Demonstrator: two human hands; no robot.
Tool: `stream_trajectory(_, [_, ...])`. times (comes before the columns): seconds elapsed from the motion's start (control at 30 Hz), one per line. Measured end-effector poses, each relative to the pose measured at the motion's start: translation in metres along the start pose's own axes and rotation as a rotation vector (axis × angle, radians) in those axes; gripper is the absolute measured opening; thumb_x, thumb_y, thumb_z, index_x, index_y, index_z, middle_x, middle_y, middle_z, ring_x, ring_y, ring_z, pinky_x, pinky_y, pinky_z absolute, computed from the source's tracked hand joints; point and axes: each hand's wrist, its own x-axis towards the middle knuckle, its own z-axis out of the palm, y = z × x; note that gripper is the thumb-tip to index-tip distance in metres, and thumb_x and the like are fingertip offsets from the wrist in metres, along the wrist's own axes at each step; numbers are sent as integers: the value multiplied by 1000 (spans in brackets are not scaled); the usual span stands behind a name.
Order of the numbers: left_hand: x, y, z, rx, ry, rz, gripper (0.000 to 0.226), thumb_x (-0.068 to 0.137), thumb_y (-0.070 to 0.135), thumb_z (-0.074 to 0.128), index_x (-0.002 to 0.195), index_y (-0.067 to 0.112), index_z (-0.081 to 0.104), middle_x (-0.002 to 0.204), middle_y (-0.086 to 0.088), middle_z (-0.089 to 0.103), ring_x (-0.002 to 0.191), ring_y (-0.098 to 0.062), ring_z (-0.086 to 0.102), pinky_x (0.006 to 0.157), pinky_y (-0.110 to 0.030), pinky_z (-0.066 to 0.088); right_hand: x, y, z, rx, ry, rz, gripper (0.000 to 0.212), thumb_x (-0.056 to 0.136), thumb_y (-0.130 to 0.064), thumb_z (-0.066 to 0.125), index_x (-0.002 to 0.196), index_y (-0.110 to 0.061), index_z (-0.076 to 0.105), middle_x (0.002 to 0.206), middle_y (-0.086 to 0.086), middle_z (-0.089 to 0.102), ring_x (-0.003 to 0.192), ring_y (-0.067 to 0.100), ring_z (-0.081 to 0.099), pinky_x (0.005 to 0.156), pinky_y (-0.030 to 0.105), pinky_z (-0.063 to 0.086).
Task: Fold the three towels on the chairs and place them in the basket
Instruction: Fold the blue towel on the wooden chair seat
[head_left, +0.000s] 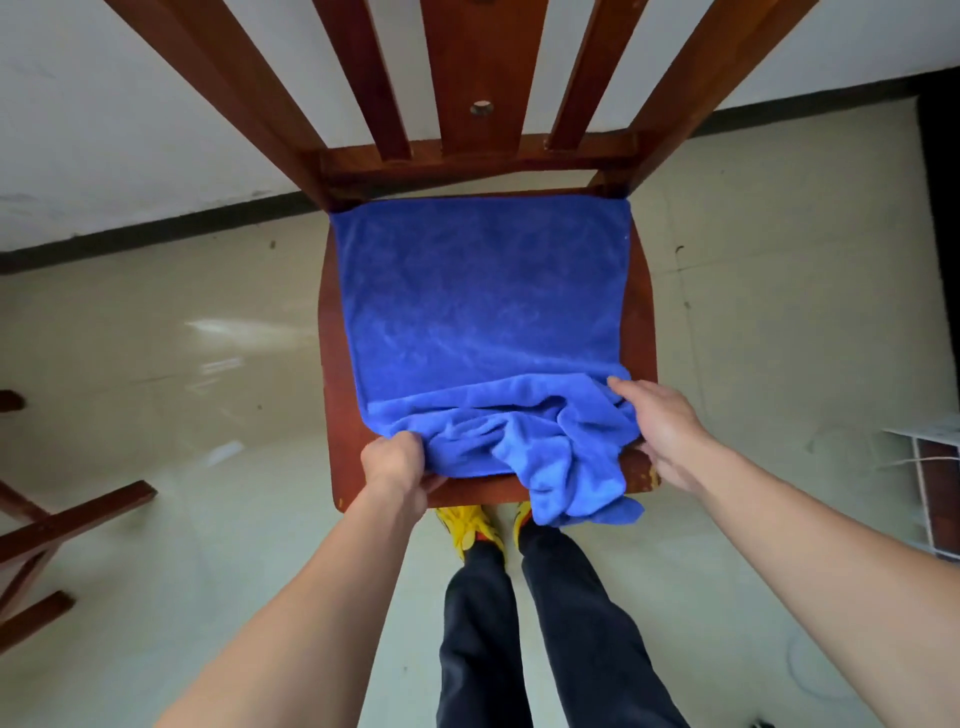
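You had the blue towel (483, 301) spread over the seat of the wooden chair (332, 364). Its far edge lay against the backrest and its near edge was rumpled along the front of the seat, directly ahead of both hands. The flat part ran away from you. A loose clump hung off the front edge on your right side, above your shoes.

Your left hand (395, 462) grasped the near left corner, fingers curled round the cloth at the seat's front rim. Your right hand (662, 431) lay on the bunched cloth at the near right, fingers stretched out and resting on it rather than closed round it. What the thumb did underneath was unclear.

The left hand held a clean corner, while the right sat beside the hanging clump, not at a corner. I judge the fold turned on that: the near right corner seemed to lie below and inward of your right hand, so it needed finding before the near edge could go to the far edge. No basket showed.
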Motion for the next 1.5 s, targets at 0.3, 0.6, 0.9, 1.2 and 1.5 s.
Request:
stream_trajectory(0.3, [26,-4,-48,156,204,168,16,85,11,59,72,14,51,79,-6,56,82,-25,53,76,-39,49,8,-25,-5,185,-67,5,26,94,-40,54,115,-24,54,98,1,70,84,15,66,72,33,49])
stream_trajectory(0.6, [2,-48,-47,245,-154,72,23,76,16,79,91,14,62,92,3,65,88,-19,61,90,-42,48,-28,50,-7,-171,-145,-14,26,83,-27,73,107,-29,63,89,0,67,76,11,58,63,25,45])
stream_trajectory(0.9, [-5,-32,-69,216,-246,191,17,84,15,71,98,5,70,95,-9,73,80,-24,68,71,-33,57,-24,2,15,302,-22,23,11,74,-23,53,81,-19,60,75,2,68,70,22,63,61,28,46])
stream_trajectory(1.2, [-12,-54,-88,460,-182,149,20,77,7,75,76,8,55,82,-12,66,63,-25,61,59,-34,55,-62,74,-14,72,-75,150,18,72,-34,62,80,-19,67,82,7,71,72,25,66,67,36,50])
stream_trajectory(1.5, [1,-55,-108,394,-76,115,22,78,15,77,83,10,56,85,-13,65,68,-26,59,58,-31,48,-57,89,-45,208,-63,203,8,82,-15,64,88,-18,61,81,0,65,64,14,57,53,25,39])
